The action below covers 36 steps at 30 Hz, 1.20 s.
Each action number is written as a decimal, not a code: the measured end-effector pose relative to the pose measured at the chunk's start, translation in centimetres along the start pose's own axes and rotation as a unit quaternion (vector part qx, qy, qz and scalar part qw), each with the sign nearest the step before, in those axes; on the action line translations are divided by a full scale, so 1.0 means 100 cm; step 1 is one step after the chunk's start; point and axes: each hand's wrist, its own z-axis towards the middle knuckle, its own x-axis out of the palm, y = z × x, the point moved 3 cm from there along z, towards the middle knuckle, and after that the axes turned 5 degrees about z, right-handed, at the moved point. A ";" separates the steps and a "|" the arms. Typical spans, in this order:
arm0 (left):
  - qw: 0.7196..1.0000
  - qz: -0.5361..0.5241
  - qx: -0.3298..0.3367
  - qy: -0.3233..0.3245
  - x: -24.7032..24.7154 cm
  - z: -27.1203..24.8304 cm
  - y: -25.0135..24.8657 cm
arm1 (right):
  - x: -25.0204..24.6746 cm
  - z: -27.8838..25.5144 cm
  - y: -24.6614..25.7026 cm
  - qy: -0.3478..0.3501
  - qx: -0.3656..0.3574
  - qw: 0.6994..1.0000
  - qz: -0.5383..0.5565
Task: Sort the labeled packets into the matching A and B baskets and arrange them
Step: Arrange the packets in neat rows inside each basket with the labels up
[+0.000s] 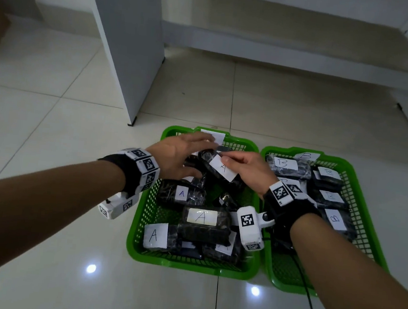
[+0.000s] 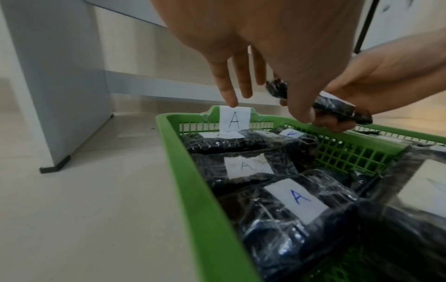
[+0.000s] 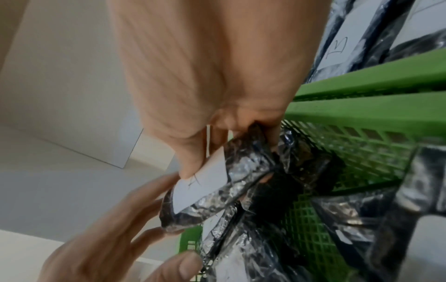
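Two green baskets stand side by side on the floor. Basket A on the left carries an A tag on its far rim and holds several black packets labelled A. Basket B on the right holds several packets labelled B. My right hand grips one black packet with an A label above the far end of basket A. My left hand hovers there too, fingers straight, its fingertips at the end of that packet.
A white cabinet panel stands on the tiled floor beyond basket A, with a low shelf along the back wall. A black cable trails from my right wrist over basket B's front rim.
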 end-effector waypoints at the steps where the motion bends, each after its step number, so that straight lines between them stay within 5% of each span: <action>1: 1.000 -0.003 0.011 -0.002 0.000 0.001 -0.002 | 0.001 -0.001 0.004 0.010 0.003 1.000 0.019; 4: 0.999 0.011 -0.009 -0.030 -0.008 0.001 0.004 | 0.001 -0.003 0.011 0.017 0.010 0.999 0.045; 9: 0.990 0.107 -0.091 -0.011 -0.009 -0.019 0.037 | 0.019 0.005 0.016 -0.012 -0.081 0.980 -0.184; 14: 0.980 0.150 -0.128 0.024 -0.001 -0.034 0.047 | 0.048 0.020 0.014 -0.027 -0.119 0.948 -0.294; 26: 0.958 0.233 -0.154 0.068 0.007 -0.019 0.040 | 0.050 0.040 -0.004 -0.036 -0.115 0.946 -0.301; 36: 0.971 0.184 -0.133 0.077 0.009 -0.023 0.039 | 0.047 0.035 -0.004 0.011 -0.119 0.936 -0.330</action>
